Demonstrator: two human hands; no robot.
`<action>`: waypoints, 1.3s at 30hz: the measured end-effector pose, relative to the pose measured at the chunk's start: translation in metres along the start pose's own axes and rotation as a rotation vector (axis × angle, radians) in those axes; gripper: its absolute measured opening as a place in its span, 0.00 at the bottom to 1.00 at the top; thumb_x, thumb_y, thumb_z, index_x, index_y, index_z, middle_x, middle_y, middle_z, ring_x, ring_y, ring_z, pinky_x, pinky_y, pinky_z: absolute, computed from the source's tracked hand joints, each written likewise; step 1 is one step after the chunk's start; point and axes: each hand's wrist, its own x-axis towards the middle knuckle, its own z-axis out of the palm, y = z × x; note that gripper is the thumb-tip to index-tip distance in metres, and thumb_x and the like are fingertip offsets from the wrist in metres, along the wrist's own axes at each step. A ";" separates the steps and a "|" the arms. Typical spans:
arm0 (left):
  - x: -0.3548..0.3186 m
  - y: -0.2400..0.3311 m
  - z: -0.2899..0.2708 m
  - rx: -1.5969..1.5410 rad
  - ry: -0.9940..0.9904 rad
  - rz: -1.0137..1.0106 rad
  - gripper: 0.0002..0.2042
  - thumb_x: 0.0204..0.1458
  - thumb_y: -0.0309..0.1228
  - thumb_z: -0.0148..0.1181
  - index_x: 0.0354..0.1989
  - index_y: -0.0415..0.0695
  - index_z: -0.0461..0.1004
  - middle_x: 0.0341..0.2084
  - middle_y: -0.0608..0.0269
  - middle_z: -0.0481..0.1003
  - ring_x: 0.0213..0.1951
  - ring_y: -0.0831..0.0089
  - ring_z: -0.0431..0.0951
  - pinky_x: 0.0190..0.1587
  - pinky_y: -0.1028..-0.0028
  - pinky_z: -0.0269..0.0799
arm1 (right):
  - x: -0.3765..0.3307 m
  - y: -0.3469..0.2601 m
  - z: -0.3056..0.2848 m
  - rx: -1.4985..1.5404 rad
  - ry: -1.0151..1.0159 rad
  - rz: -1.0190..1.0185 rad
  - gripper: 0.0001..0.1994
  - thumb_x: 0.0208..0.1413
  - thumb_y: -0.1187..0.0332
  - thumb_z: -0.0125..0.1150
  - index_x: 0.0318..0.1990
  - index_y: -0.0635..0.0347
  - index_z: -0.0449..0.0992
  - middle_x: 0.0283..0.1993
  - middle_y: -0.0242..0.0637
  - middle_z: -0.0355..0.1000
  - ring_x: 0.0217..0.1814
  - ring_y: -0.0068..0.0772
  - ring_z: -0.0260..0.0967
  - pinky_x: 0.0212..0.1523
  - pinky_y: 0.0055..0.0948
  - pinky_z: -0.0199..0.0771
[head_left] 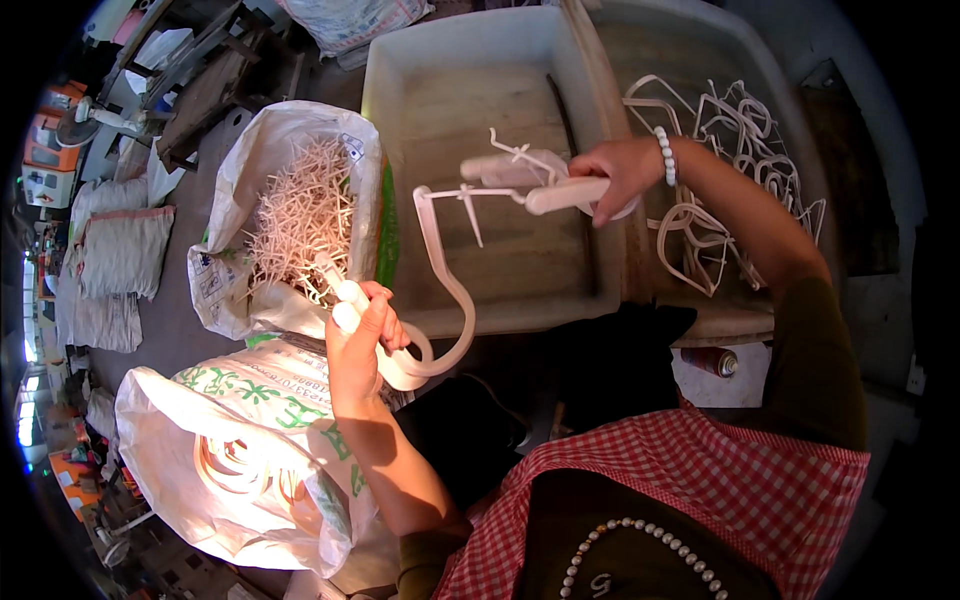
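My left hand (365, 335) is closed around pale pink moulded plastic pieces; rounded ends stick out above the fist. From it a curved plastic strip (462, 295) loops down and up to the right. A thin sprue (467, 193) with a pointed stem seems to link this strip's top to the piece in my right hand. Closed at the tub's right wall, my right hand (625, 175) grips another pale plastic piece (560, 196) with a rounded end. A blurred similar part lies just behind it. Left of my left hand stands a white sack (240, 190) of thin plastic sprues (300, 215).
Below my hands is a pale tub (400, 75). A second tub (625, 60) at right holds several bent plastic pieces (745, 140). Near left, another open sack (160, 430) contains curved strips (235, 465). A spray can (712, 361) lies near my right side.
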 end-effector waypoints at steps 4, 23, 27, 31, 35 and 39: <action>0.003 0.000 -0.002 -0.181 -0.003 0.118 0.10 0.58 0.34 0.56 0.39 0.40 0.67 0.15 0.68 0.61 0.18 0.77 0.62 0.26 0.74 0.65 | -0.001 -0.037 0.024 0.261 -0.118 0.074 0.13 0.53 0.65 0.63 0.40 0.62 0.69 0.26 0.33 0.71 0.28 0.20 0.72 0.31 0.21 0.71; 0.019 -0.018 -0.015 -0.658 -0.006 -0.039 0.06 0.62 0.35 0.49 0.37 0.48 0.66 0.17 0.75 0.56 0.18 0.84 0.54 0.24 0.81 0.54 | 0.116 -0.019 -0.064 0.193 1.000 0.621 0.10 0.54 0.69 0.51 0.28 0.67 0.73 0.26 0.47 0.75 0.24 0.43 0.75 0.27 0.39 0.77; 0.024 -0.017 -0.010 -0.565 0.207 0.009 0.09 0.59 0.38 0.54 0.36 0.45 0.67 0.18 0.74 0.57 0.19 0.82 0.56 0.24 0.78 0.57 | 0.094 0.002 -0.076 0.500 0.923 0.129 0.11 0.53 0.65 0.58 0.35 0.64 0.69 0.17 0.34 0.65 0.14 0.29 0.65 0.19 0.33 0.72; 0.024 -0.018 -0.008 -0.583 0.235 0.048 0.12 0.58 0.41 0.55 0.34 0.44 0.67 0.22 0.70 0.62 0.24 0.78 0.63 0.29 0.74 0.66 | 0.055 -0.065 -0.035 0.892 0.592 -0.135 0.11 0.55 0.63 0.60 0.37 0.58 0.67 0.15 0.21 0.55 0.12 0.16 0.51 0.15 0.25 0.62; 0.032 -0.025 -0.004 -0.567 0.289 -0.022 0.13 0.58 0.43 0.55 0.36 0.44 0.69 0.34 0.61 0.72 0.34 0.73 0.73 0.36 0.73 0.73 | 0.029 -0.071 -0.003 1.224 0.076 -0.582 0.09 0.63 0.63 0.47 0.44 0.57 0.65 0.15 0.19 0.56 0.12 0.12 0.51 0.14 0.20 0.55; 0.041 -0.041 0.001 -0.680 0.153 -0.028 0.21 0.58 0.50 0.50 0.44 0.42 0.66 0.47 0.49 0.72 0.49 0.58 0.73 0.50 0.60 0.72 | 0.048 -0.068 0.042 1.435 -0.365 -0.765 0.11 0.64 0.60 0.46 0.47 0.53 0.68 0.16 0.19 0.54 0.11 0.12 0.46 0.15 0.17 0.49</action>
